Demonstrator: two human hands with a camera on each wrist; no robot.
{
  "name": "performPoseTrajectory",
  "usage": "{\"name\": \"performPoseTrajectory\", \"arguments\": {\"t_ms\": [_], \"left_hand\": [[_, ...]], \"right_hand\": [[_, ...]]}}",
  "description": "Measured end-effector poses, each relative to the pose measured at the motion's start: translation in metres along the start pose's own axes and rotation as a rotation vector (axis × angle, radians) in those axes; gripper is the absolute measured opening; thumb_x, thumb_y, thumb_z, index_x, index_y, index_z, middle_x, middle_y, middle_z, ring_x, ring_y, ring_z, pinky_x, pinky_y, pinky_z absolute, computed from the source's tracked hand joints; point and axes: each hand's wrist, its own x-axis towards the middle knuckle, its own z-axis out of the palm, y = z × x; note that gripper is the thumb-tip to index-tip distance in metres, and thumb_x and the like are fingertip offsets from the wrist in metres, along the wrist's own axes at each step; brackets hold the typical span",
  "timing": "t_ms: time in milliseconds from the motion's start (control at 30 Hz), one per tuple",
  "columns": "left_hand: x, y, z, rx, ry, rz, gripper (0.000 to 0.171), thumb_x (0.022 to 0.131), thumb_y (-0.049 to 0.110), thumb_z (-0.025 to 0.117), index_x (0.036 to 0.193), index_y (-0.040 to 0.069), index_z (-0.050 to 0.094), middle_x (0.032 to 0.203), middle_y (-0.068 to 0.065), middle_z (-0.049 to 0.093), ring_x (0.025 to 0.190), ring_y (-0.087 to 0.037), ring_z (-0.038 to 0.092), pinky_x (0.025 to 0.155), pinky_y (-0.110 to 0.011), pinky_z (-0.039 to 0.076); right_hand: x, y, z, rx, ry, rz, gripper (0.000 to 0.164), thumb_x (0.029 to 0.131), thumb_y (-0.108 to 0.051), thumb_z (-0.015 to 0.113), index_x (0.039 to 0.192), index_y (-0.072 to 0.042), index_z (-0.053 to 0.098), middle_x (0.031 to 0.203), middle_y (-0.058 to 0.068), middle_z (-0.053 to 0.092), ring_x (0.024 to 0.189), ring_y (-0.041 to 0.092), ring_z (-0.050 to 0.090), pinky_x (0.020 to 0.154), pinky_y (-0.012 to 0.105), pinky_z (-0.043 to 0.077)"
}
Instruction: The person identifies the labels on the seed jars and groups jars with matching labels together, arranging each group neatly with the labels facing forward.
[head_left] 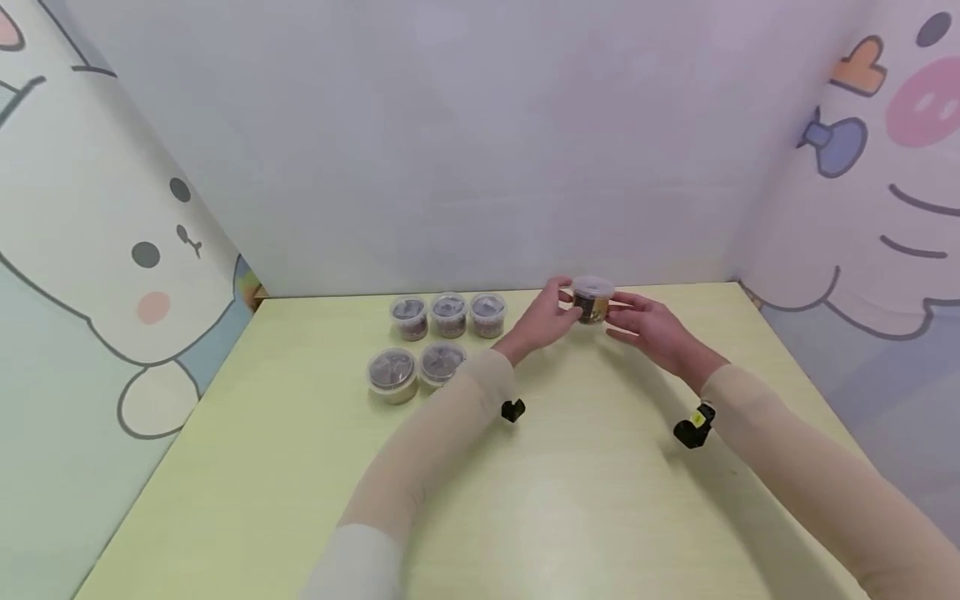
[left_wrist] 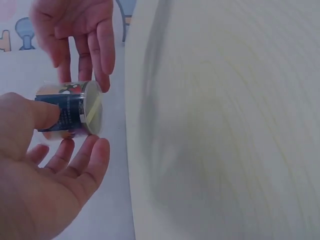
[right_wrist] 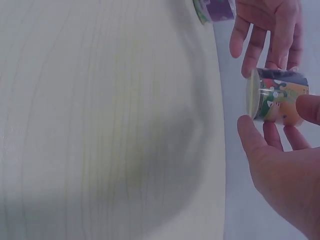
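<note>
Between both hands, raised over the far part of the table, is a small round plastic tub (head_left: 592, 302) with a see-through lid and a printed wrap. My left hand (head_left: 542, 323) grips its left side, the thumb (left_wrist: 47, 115) across the dark part of the wrap and fingers beneath. From the right, my right hand (head_left: 651, 332) holds the other side, its thumb (right_wrist: 309, 107) on the colourful print. In the right wrist view the tub (right_wrist: 280, 97) appears sideways, its pale base toward the table.
Left of the hands stand lidded tubs in two rows: three at the back (head_left: 449, 315), and at least two wider ones in front (head_left: 392, 375), partly behind my left sleeve (head_left: 442, 425). A pale wall (head_left: 480, 167) rises behind the yellow table (head_left: 570, 500); cartoon-printed panels flank both sides.
</note>
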Motion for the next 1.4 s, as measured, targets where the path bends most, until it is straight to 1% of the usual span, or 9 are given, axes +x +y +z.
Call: {"name": "performPoseTrajectory", "arguments": {"t_ms": [133, 267, 400, 533, 700, 800, 1033, 1267, 1400], "left_hand": [[-0.018, 0.008, -0.015, -0.177, -0.022, -0.084, 0.055, 0.105, 0.017, 0.058, 0.151, 0.006, 0.032, 0.128, -0.016, 0.054, 0.115, -0.038, 0.062, 0.092, -0.044, 0.055], [-0.038, 0.018, -0.026, -0.308, -0.039, -0.119, 0.054, 0.104, 0.016, 0.060, 0.149, 0.007, 0.032, 0.123, -0.014, 0.053, 0.112, -0.039, 0.062, 0.096, -0.055, 0.052], [-0.060, 0.022, -0.036, -0.313, -0.047, -0.120, 0.055, 0.103, 0.019, 0.062, 0.149, 0.011, 0.033, 0.123, -0.012, 0.054, 0.113, -0.040, 0.062, 0.096, -0.055, 0.052], [-0.081, 0.018, -0.050, -0.334, -0.049, -0.129, 0.054, 0.103, 0.018, 0.063, 0.148, 0.012, 0.034, 0.126, -0.015, 0.054, 0.116, -0.042, 0.060, 0.097, -0.056, 0.051], [-0.102, 0.007, -0.063, -0.394, -0.042, -0.177, 0.055, 0.103, 0.014, 0.061, 0.151, 0.006, 0.034, 0.132, -0.020, 0.052, 0.113, -0.036, 0.062, 0.095, -0.049, 0.054], [-0.112, 0.000, -0.067, -0.433, -0.053, -0.214, 0.054, 0.104, 0.016, 0.060, 0.151, 0.001, 0.036, 0.133, -0.020, 0.053, 0.118, -0.037, 0.060, 0.095, -0.043, 0.055], [-0.126, -0.014, -0.073, -0.479, -0.070, -0.230, 0.050, 0.105, 0.017, 0.059, 0.147, -0.003, 0.042, 0.130, -0.020, 0.057, 0.118, -0.034, 0.059, 0.097, -0.040, 0.054], [-0.131, -0.013, -0.077, -0.490, -0.060, -0.220, 0.049, 0.104, 0.015, 0.059, 0.146, -0.004, 0.043, 0.129, -0.020, 0.057, 0.120, -0.037, 0.057, 0.097, -0.040, 0.054], [-0.132, -0.014, -0.078, -0.488, -0.067, -0.225, 0.050, 0.104, 0.018, 0.060, 0.146, -0.002, 0.043, 0.129, -0.019, 0.057, 0.121, -0.039, 0.056, 0.097, -0.039, 0.054]], "right_hand": [[-0.007, -0.002, 0.009, -0.034, -0.033, -0.015, 0.061, 0.109, -0.014, 0.049, 0.160, -0.001, 0.019, 0.154, 0.021, 0.031, 0.137, 0.033, 0.043, 0.114, 0.047, 0.035], [-0.013, -0.006, 0.019, -0.037, -0.065, -0.035, 0.062, 0.108, -0.019, 0.053, 0.159, -0.001, 0.022, 0.152, 0.019, 0.034, 0.126, 0.024, 0.054, 0.111, 0.046, 0.039], [-0.018, -0.008, 0.031, -0.013, -0.124, -0.047, 0.062, 0.107, -0.020, 0.054, 0.157, 0.001, 0.024, 0.151, 0.019, 0.035, 0.123, 0.022, 0.056, 0.111, 0.048, 0.039], [-0.016, -0.006, 0.048, 0.014, -0.189, -0.049, 0.059, 0.106, -0.014, 0.054, 0.155, 0.005, 0.025, 0.150, 0.021, 0.037, 0.122, 0.022, 0.059, 0.109, 0.049, 0.042], [-0.011, 0.002, 0.069, 0.085, -0.252, -0.009, 0.060, 0.105, -0.011, 0.054, 0.155, 0.006, 0.024, 0.149, 0.022, 0.039, 0.122, 0.025, 0.060, 0.108, 0.050, 0.043], [-0.009, 0.008, 0.079, 0.116, -0.284, 0.014, 0.062, 0.106, -0.010, 0.053, 0.157, 0.005, 0.021, 0.150, 0.022, 0.040, 0.123, 0.026, 0.059, 0.109, 0.051, 0.042], [-0.004, 0.015, 0.092, 0.140, -0.311, 0.022, 0.061, 0.105, -0.008, 0.053, 0.157, 0.004, 0.023, 0.148, 0.021, 0.043, 0.120, 0.023, 0.061, 0.108, 0.050, 0.043], [-0.003, 0.015, 0.098, 0.151, -0.307, 0.034, 0.058, 0.105, -0.008, 0.053, 0.156, 0.002, 0.026, 0.148, 0.021, 0.044, 0.119, 0.024, 0.062, 0.107, 0.048, 0.045], [-0.003, 0.015, 0.097, 0.143, -0.316, 0.030, 0.061, 0.106, -0.009, 0.053, 0.157, 0.003, 0.022, 0.148, 0.021, 0.043, 0.119, 0.023, 0.062, 0.108, 0.050, 0.043]]}}
